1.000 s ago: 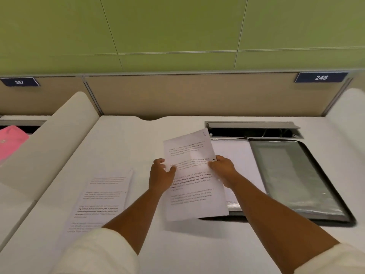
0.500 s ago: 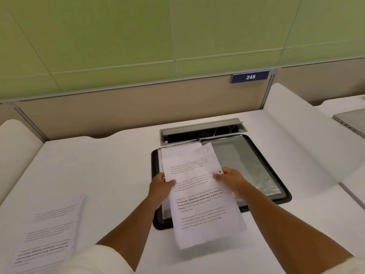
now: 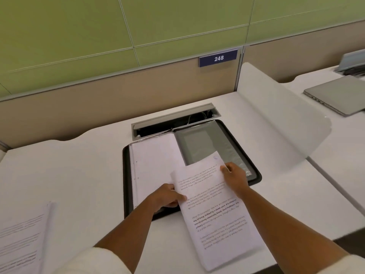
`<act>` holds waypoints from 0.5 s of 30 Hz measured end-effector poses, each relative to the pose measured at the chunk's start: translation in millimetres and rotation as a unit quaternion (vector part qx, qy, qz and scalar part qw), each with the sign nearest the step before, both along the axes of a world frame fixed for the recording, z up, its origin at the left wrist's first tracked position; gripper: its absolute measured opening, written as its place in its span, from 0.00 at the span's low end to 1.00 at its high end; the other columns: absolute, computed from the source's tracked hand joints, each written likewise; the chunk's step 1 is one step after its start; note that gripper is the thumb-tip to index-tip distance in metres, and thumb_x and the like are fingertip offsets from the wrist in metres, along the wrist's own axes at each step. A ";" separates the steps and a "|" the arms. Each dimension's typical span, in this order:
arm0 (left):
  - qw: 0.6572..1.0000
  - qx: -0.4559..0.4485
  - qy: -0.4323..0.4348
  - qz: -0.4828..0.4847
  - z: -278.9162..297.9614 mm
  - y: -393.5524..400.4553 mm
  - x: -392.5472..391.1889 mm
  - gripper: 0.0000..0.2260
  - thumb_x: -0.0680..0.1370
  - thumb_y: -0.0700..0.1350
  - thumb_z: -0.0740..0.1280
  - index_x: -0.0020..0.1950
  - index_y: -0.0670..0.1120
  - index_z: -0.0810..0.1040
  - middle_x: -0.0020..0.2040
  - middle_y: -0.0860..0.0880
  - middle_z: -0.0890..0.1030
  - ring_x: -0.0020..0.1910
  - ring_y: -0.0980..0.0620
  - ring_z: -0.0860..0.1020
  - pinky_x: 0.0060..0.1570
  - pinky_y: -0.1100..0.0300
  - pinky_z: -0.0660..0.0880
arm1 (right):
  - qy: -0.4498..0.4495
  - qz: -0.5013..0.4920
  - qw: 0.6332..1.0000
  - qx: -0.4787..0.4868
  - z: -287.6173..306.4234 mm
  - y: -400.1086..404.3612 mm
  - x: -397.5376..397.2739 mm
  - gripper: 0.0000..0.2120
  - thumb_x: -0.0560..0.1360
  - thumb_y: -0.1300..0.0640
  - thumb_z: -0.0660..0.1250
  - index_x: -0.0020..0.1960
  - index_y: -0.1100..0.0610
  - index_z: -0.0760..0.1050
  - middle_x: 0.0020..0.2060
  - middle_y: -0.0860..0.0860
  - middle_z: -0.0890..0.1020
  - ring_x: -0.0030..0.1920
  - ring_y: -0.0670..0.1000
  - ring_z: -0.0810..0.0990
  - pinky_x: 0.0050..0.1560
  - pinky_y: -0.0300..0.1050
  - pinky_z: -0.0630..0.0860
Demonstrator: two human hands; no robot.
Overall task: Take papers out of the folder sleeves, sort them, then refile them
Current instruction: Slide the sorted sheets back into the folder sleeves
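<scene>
Our left hand pinches the printed sheet's left edge, our right hand its upper right edge, holding it over the open folder at mid-tabletop. The folder's right sleeve looks empty; sorted pages wait at the near left corner. Refiling seems barely begun.

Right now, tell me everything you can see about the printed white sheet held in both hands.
The printed white paper sheet carries paragraphs of black text, some bold, and a small handwritten mark near its top corner. It is tilted, overlapping the open black folder and the desk edge. The left hand grips its left edge, the right hand its right.
</scene>
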State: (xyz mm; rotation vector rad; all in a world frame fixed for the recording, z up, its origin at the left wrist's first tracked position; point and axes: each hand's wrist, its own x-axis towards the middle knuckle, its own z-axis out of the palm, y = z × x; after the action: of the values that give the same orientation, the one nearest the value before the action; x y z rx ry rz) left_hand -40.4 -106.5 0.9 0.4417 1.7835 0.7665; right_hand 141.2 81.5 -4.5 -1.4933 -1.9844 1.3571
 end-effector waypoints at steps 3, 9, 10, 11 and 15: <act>1.000 -0.010 0.019 -0.014 -6.2 14.9 11.8 0.16 0.73 0.47 0.77 0.59 0.47 0.81 0.52 0.51 0.86 0.50 0.52 0.84 0.48 0.60 0.81 | 0.000 -0.012 0.999 0.039 -6.3 11.0 17.8 0.10 0.81 0.51 0.62 0.52 0.56 0.78 0.42 0.50 0.81 0.47 0.53 0.80 0.48 0.46 0.73; 0.948 0.012 0.293 0.120 -10.2 58.0 37.7 0.10 0.78 0.57 0.66 0.53 0.52 0.77 0.49 0.55 0.80 0.49 0.50 0.80 0.50 0.55 0.78 | -0.039 0.029 0.998 0.035 -25.9 31.3 52.9 0.10 0.79 0.47 0.64 0.52 0.51 0.80 0.45 0.46 0.81 0.48 0.49 0.79 0.50 0.46 0.74; 0.940 0.026 0.320 0.112 -11.7 64.2 42.0 0.08 0.79 0.54 0.66 0.53 0.52 0.77 0.49 0.56 0.80 0.49 0.50 0.80 0.51 0.55 0.78 | -0.047 0.049 0.997 0.031 -29.1 34.4 58.0 0.09 0.79 0.47 0.64 0.52 0.51 0.81 0.45 0.46 0.81 0.47 0.49 0.79 0.50 0.46 0.75; 0.934 0.039 0.341 0.099 -12.6 70.5 46.3 0.05 0.79 0.51 0.66 0.53 0.52 0.78 0.48 0.56 0.80 0.48 0.51 0.80 0.50 0.56 0.77 | -0.057 0.072 0.995 0.031 -32.0 37.1 62.5 0.09 0.79 0.48 0.65 0.52 0.51 0.81 0.44 0.46 0.82 0.46 0.49 0.80 0.49 0.46 0.75; 0.928 0.056 0.365 0.035 -19.5 98.6 64.3 0.09 0.76 0.43 0.64 0.53 0.55 0.77 0.49 0.59 0.78 0.48 0.54 0.78 0.48 0.59 0.72 | -0.094 0.166 0.981 0.042 -40.5 45.7 76.6 0.10 0.79 0.48 0.65 0.51 0.52 0.83 0.45 0.48 0.84 0.44 0.49 0.81 0.48 0.47 0.78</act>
State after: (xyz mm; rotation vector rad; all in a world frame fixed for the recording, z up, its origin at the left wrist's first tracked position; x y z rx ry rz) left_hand 23.9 -7.9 -18.6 0.8197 2.4632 0.8147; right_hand 217.8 127.1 -45.1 -1.3373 -2.4673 1.2706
